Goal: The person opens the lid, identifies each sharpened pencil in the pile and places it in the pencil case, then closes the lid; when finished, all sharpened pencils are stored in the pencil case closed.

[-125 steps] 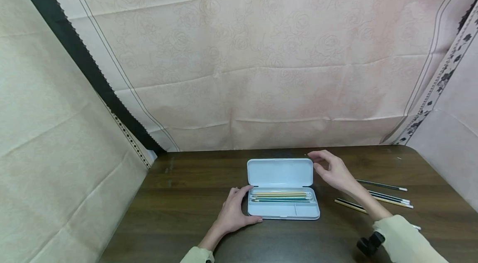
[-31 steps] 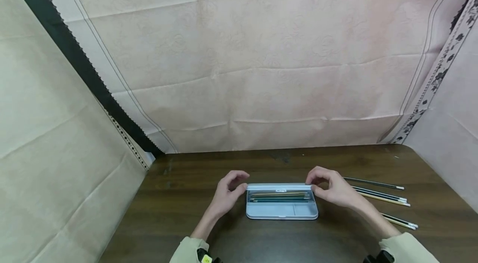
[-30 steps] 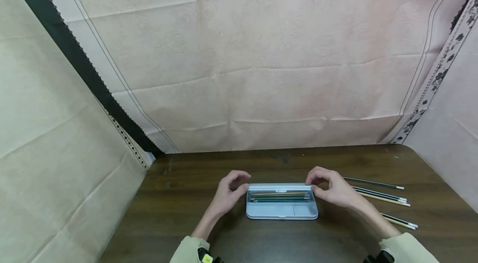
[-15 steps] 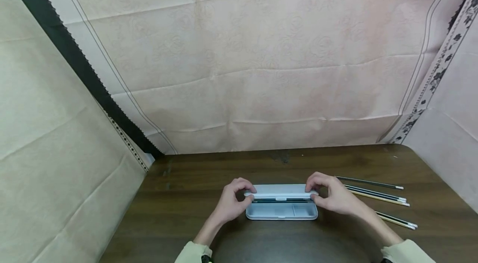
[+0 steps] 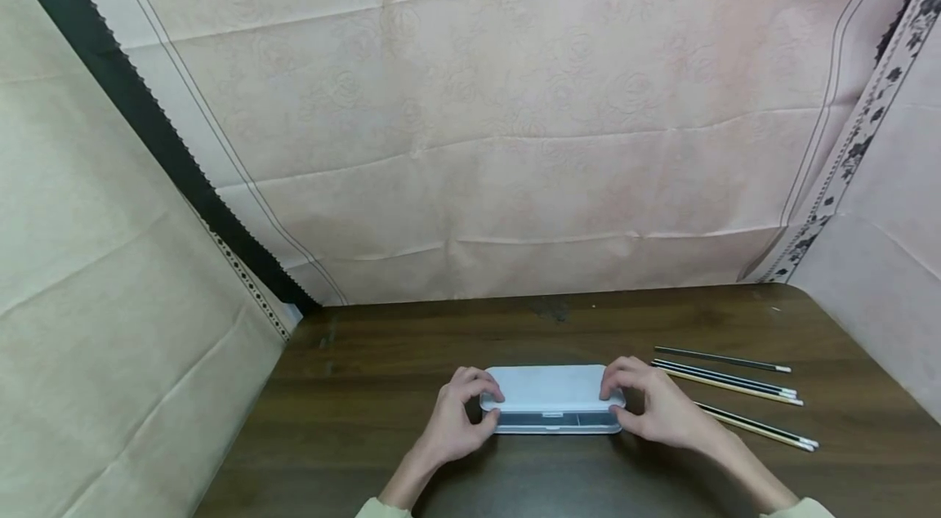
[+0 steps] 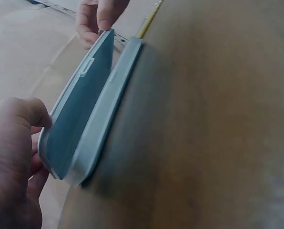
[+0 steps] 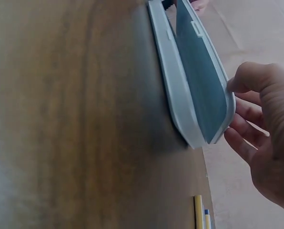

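A pale blue pencil case lies on the table in the head view, its lid tilted low over the base with a narrow gap at the front. My left hand pinches the lid's left front corner between thumb and fingers. At the opposite corner my right hand grips the lid the same way. Both wrist views show the lid and the base standing apart along the front edge, with a small clasp on each. The pencils inside the case are hidden under the lid.
Several black and yellowish pencils lie on the brown table to the right, just beyond my right hand. Behind the table hangs a pale patterned cloth, with further cloth at both sides.
The lid has swung down toward me from standing upright, covering the pencils. My left hand has gone from the case's side to the lid's corner; both hands have come lower and nearer with it.
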Motion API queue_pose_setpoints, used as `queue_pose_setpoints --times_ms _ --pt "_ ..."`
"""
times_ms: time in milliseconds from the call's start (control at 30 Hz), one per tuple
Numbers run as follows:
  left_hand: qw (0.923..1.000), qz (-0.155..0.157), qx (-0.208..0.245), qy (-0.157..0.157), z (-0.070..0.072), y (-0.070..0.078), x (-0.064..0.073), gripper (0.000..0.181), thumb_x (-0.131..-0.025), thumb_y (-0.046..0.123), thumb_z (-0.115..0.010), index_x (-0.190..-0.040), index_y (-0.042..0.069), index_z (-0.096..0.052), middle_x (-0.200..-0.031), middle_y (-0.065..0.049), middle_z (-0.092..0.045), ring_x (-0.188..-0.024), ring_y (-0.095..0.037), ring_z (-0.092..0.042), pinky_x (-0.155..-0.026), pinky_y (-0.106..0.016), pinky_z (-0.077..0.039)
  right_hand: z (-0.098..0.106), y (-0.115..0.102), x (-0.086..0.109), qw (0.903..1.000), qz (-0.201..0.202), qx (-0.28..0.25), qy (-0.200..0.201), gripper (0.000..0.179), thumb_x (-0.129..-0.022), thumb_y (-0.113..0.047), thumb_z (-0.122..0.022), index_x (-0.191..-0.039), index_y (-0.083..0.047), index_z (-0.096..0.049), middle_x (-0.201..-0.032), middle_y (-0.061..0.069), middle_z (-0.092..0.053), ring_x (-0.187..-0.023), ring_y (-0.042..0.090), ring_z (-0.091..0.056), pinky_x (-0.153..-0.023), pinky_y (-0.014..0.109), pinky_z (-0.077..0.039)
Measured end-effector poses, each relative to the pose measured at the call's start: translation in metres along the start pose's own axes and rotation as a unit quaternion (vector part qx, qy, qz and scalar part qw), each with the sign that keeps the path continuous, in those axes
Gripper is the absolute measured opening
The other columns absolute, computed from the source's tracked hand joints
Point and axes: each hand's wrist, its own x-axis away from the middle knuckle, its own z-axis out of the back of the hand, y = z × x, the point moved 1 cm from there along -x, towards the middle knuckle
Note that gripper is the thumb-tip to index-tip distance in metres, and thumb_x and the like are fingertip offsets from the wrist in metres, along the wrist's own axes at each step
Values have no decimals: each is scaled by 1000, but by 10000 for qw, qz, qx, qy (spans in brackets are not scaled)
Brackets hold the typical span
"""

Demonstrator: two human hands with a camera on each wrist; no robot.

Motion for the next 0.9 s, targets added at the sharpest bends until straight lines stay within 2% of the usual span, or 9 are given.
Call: queue_pose_setpoints --times_ms 100,267,467,767,833,900 --pt "9996 -206 -203 50 -3 0 3 22 -76 -1 -75 -89 16 -70 -104 6 -63 -102 -17 -53 -84 -37 -46 -4 1 3 9999 87 78 11 39 -70 7 -81 -92 -23 -68 -101 -6 -63 -95 10 -55 -78 31 -49" --pt "9984 -374 -412 48 -8 -2 7 21 -76 -1 -75 -86 17 -69 -104 6 -61 -100 -16 -51 -81 -36 -47 -8 4 8 9991 324 220 131 38 -69 8 -82 -89 -21 -69 -100 -7 -63 -93 11 -55 -78 27 -47" --pt "9966 -583 -590 13 -9 -4 10 20 -77 -3 -76 -84 15 -69 -103 5 -61 -98 -16 -52 -79 -34 -48 -11 7 11 9988 266 403 111 35 -70 4 -83 -89 -23 -70 -100 -10 -61 -92 9 -55 -75 28 -48" --pt "9958 -620 -670 -56 -6 -4 11 19 -77 -2 -78 -83 14 -70 -101 2 -62 -98 -16 -53 -79 -32 -49 -10 7 10 9988 250 410 -104 31 -74 0 -83 -91 -23 -71 -100 -10 -61 -90 9 -54 -73 29 -50" --pt "9962 -552 -667 -59 -3 -3 12 17 -78 0 -77 -84 14 -71 -101 2 -63 -98 -16 -54 -79 -33 -50 -9 7 10 9986 243 468 -51 30 -75 0 -83 -92 -23 -71 -99 -11 -62 -89 8 -56 -73 29 -51" --pt "9960 -328 -832 39 2 -3 11 12 -81 6 -77 -89 14 -72 -101 2 -64 -99 -16 -55 -81 -36 -50 -6 7 10 9977 226 634 55 27 -76 -3 -83 -94 -20 -72 -100 -9 -64 -90 9 -58 -75 34 -52"
